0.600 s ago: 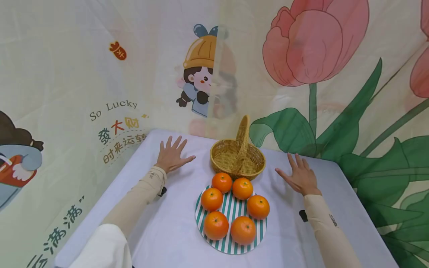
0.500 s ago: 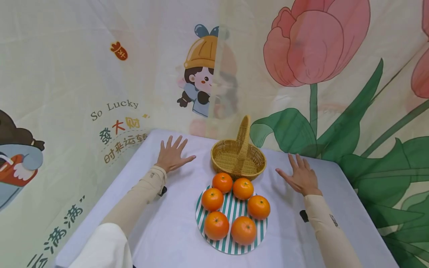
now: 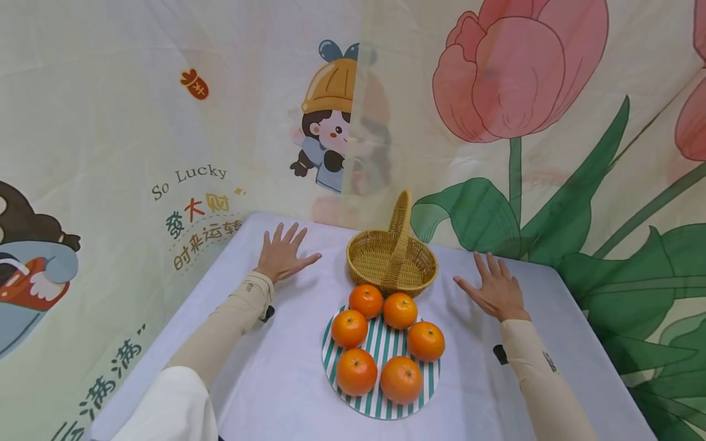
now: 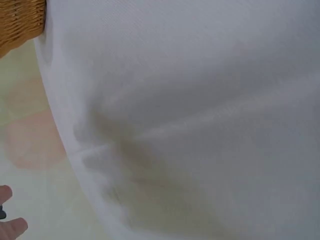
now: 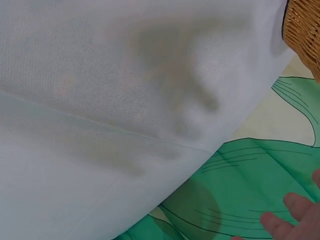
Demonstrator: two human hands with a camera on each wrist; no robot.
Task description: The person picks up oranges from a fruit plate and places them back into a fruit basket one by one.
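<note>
My left hand point(image 3: 282, 254) is spread with straight fingers over the table, left of a wicker basket point(image 3: 364, 257). On the basket's other side my right hand point(image 3: 494, 288) is likewise spread, its thumb toward the basket. Neither hand holds anything. The basket has a tall arched handle, and nothing lies in it. In front of it, a round green-and-white striped plate point(image 3: 380, 343) carries several oranges point(image 3: 356, 372) set in a ring. Fingertips of each hand show at a lower corner of its wrist view, with hand shadows on the cloth.
A white cloth covers the table point(image 3: 276, 373). Behind it hangs a printed curtain point(image 3: 265, 122) with tulips, cartoon figures and lettering, close to the table's back edge. The basket stands near that edge.
Both hands, the basket, the plate and the oranges keep their places. Only the curtain at the far left has shifted slightly.
</note>
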